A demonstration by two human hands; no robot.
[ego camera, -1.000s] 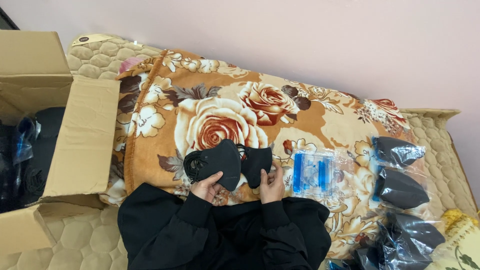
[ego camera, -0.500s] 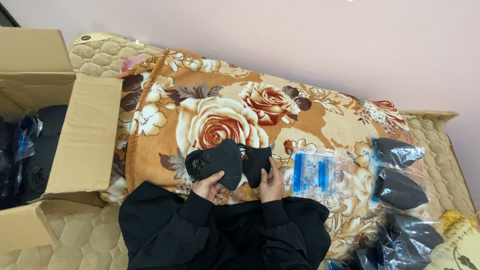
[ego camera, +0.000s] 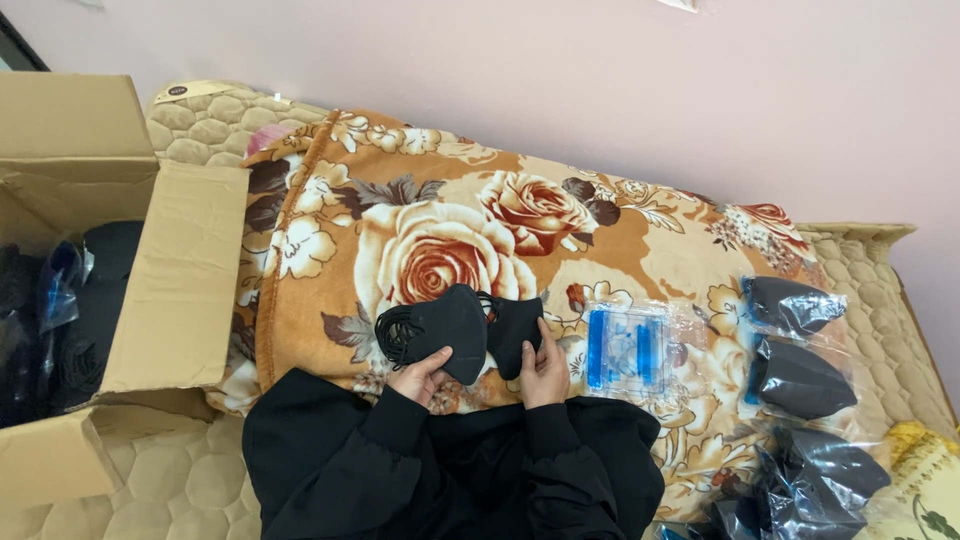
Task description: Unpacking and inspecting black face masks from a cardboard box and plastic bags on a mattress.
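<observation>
Left hand (ego camera: 425, 372) grips the larger black face mask (ego camera: 440, 323) at its lower edge, fingers closed on it; ear loops bunched at its left end. Right hand (ego camera: 545, 362) pinches a second black mask (ego camera: 515, 328), just beside and partly behind the first. Both are held over the floral orange blanket (ego camera: 420, 220), near the person's lap. Clear plastic bags with blue strips (ego camera: 628, 348) lie just to the right. Bagged black masks (ego camera: 795, 350) stacked further right. Open cardboard box (ego camera: 170, 280) at left, dark bagged items inside. Small oval label (ego camera: 178, 90) on quilted mattress corner.
</observation>
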